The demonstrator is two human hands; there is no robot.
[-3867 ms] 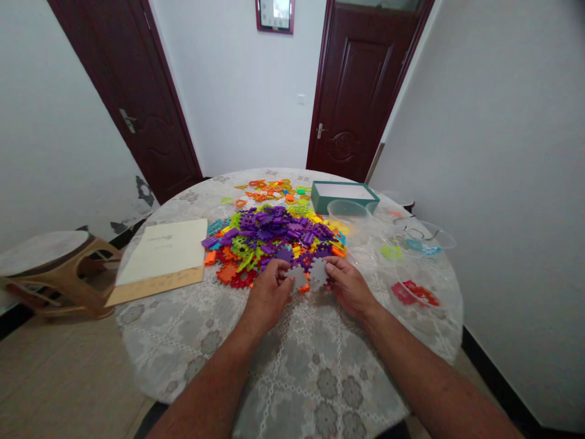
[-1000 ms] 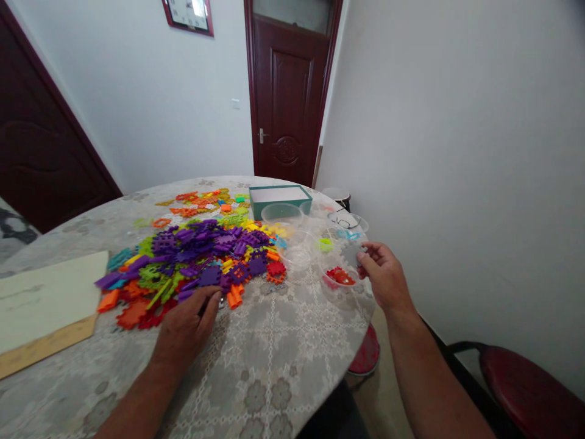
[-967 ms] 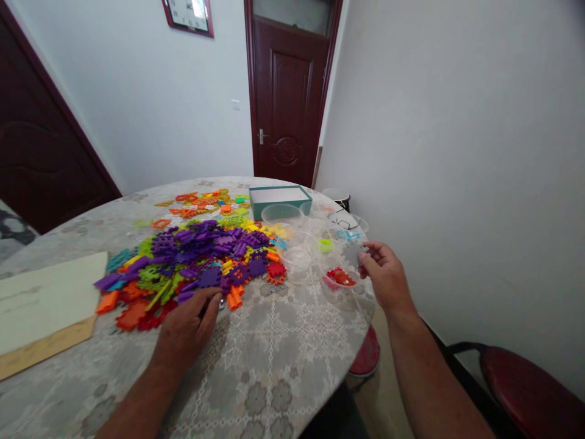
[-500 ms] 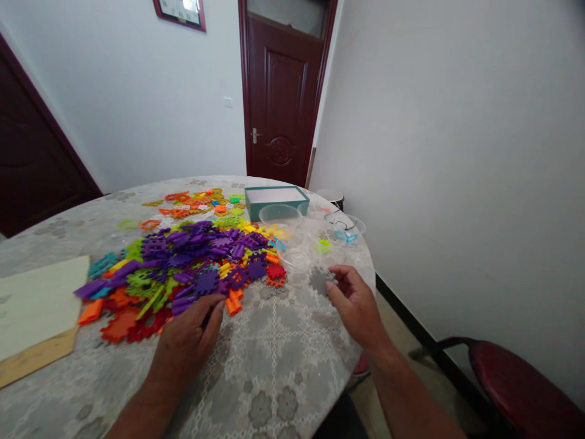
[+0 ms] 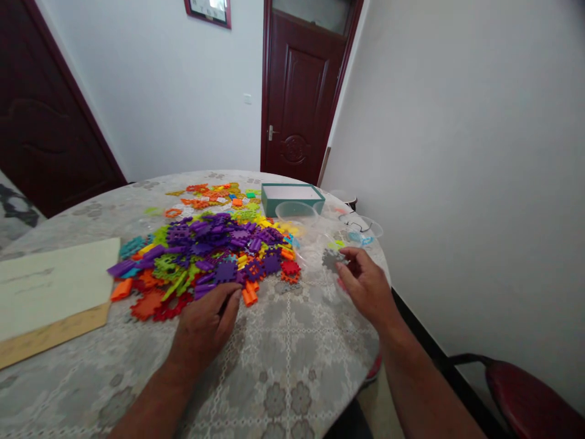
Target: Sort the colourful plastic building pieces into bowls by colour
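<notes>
A heap of coloured plastic interlocking pieces [image 5: 214, 250], mostly purple, lies on the round table [image 5: 292, 378]. My left hand [image 5: 205, 323] rests palm down at the heap's near edge. Its fingertips are pressed together next to an orange piece [image 5: 249, 297], and whatever is under them is hidden. To the right, my right hand [image 5: 365, 286] pinches a flat grey gear-shaped piece [image 5: 331, 259] between thumb and fingers. It holds the piece low over the tablecloth, beside the clear bowls.
A teal box [image 5: 292, 196] stands behind the heap, with clear plastic bowls [image 5: 297, 213] beside it; one bowl [image 5: 365, 230] holds blue pieces. A paper sheet on a brown envelope [image 5: 50, 286] lies at the left. The table edge runs close on the right, with a red stool [image 5: 534, 396] below it.
My right hand has come back from the bowl of red pieces at the table's right edge toward the middle, still holding the grey piece. My left hand has stayed by the heap.
</notes>
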